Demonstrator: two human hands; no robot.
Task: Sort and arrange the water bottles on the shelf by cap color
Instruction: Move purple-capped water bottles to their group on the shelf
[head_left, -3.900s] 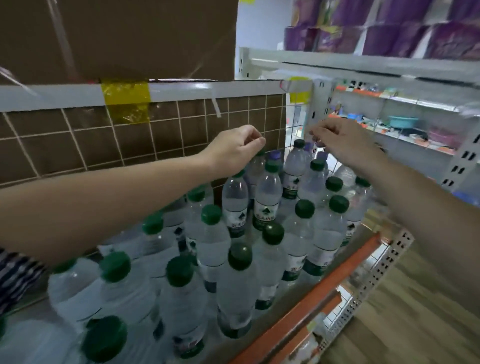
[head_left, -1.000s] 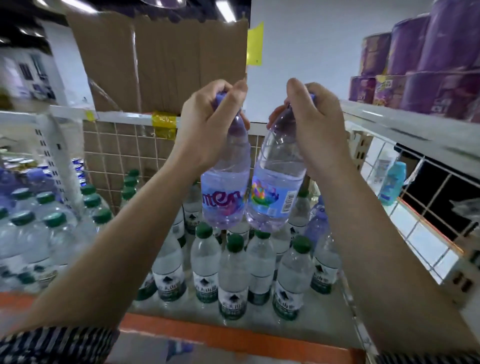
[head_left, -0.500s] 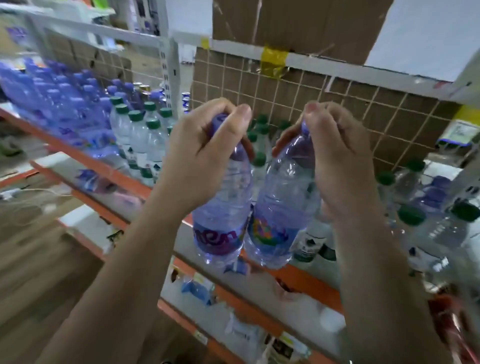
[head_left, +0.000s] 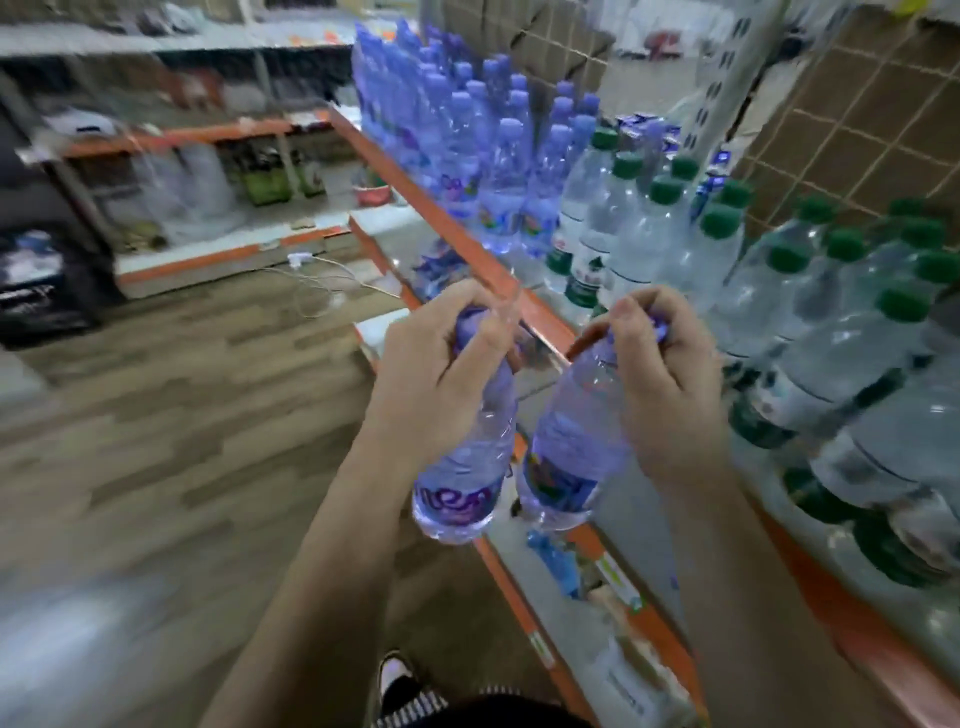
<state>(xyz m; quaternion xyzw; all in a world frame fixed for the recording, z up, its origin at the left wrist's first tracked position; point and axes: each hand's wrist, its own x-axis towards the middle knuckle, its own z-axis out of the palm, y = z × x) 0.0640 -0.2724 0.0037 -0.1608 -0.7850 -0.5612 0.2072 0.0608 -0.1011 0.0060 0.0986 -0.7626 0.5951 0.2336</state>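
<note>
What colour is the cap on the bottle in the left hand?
Purple: the cap of the bottle peeks out of the left hand; head view.

Striped clothing (head_left: 411, 710), black-and-white shoe (head_left: 392, 674)

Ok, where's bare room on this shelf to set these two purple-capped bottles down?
A bare strip of shelf looks free just behind the orange lip, in front of where the purple-capped row meets the green-capped bottles. Behind that strip, both groups stand packed, too tight to reach through.
</note>
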